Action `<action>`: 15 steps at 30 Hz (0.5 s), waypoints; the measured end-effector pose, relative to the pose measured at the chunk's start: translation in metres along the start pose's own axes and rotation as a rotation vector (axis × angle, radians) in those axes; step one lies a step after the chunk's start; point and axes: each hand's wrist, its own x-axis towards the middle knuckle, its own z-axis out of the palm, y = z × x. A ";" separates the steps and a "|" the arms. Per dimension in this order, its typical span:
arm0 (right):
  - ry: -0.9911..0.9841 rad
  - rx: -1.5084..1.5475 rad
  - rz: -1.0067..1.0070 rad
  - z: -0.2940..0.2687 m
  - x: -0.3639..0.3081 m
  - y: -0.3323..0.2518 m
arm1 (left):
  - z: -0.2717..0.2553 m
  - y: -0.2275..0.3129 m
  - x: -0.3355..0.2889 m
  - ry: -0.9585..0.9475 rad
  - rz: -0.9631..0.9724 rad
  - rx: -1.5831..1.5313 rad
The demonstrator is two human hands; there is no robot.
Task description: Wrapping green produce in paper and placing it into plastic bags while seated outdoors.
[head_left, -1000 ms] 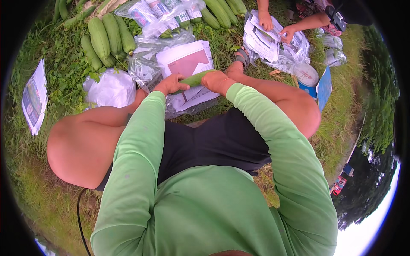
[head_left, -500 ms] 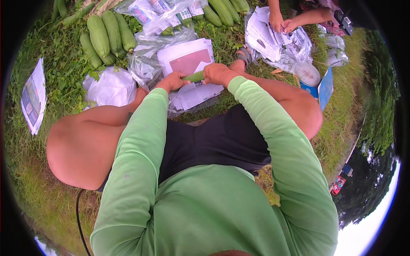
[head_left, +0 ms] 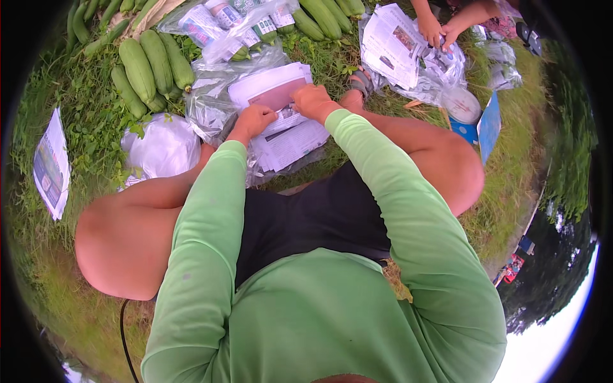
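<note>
Both my hands are at a stack of printed newspaper sheets [head_left: 290,148] lying on clear plastic in front of my lap. My left hand [head_left: 254,121] has its fingers curled at the left edge of a folded newspaper sheet [head_left: 287,119]. At the right end of that sheet, my right hand [head_left: 311,102] is closed, with its fingertips bent down out of sight. The sheet bulges between the hands; what lies inside it is hidden. Just beyond is a paper with a reddish-brown panel [head_left: 276,96].
Long green gourds [head_left: 137,67] lie on grass at the left. Paper-wrapped gourds [head_left: 225,16] sit under plastic behind. A white plastic bag [head_left: 163,143] rests by my left leg. At the right are a dial scale [head_left: 461,105] and another person's hands [head_left: 437,32] over papers.
A green gourd showed between my hands earlier; now it is out of sight and newspaper covers that spot. My right hand has shifted slightly left and away from me.
</note>
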 end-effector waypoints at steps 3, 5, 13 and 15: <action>0.355 -0.215 -0.231 0.001 -0.008 -0.015 | 0.007 -0.009 -0.003 0.101 -0.020 0.081; 0.313 -0.282 -0.290 0.006 -0.020 -0.022 | 0.014 0.001 0.003 0.141 -0.052 0.107; 0.167 -0.537 -0.332 0.031 -0.022 -0.043 | 0.014 0.030 -0.006 0.302 0.111 0.541; 0.215 -0.531 -0.301 0.033 -0.017 -0.044 | 0.017 0.039 -0.015 0.234 0.153 0.496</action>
